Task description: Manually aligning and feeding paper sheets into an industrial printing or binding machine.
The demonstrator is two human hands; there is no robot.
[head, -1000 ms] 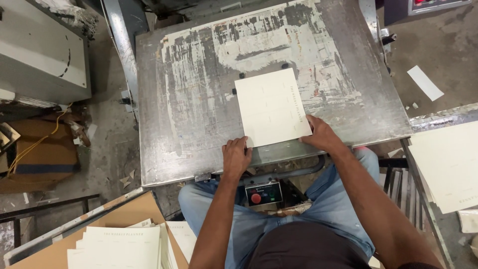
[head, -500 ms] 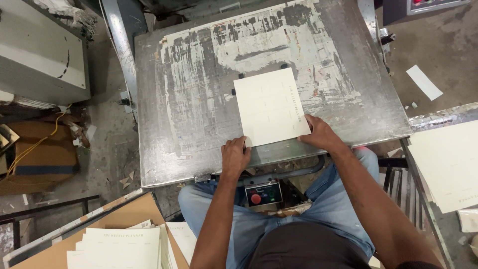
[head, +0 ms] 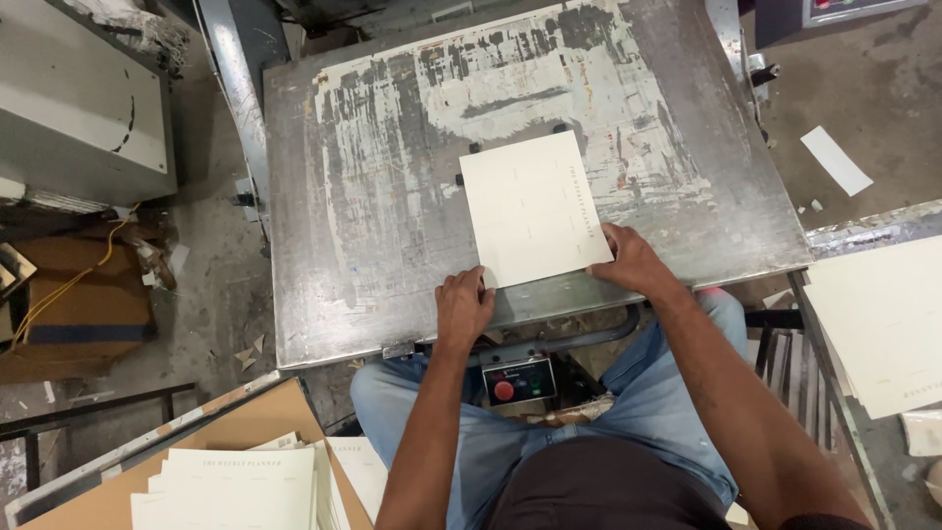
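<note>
Cream sheet point(head: 533, 206) under both hands; steel table point(head: 373, 245)

head cam | looks straight down | close above metal table point(head: 373, 245) | single view

The surface point(head: 392, 196) is bare metal, dull grey, scratched and worn, with patches of flaking whitish coating towards its far edge. The sheet point(head: 535, 208) on it is matt cream card, smooth and unmarked but for faint print. The stack point(head: 235, 486) below the near left corner is the same matt cream paper, lying on plain brown cardboard point(head: 270, 417). The jeans point(head: 677, 393) are faded blue denim. The floor point(head: 211, 285) is rough, stained concrete.
</note>
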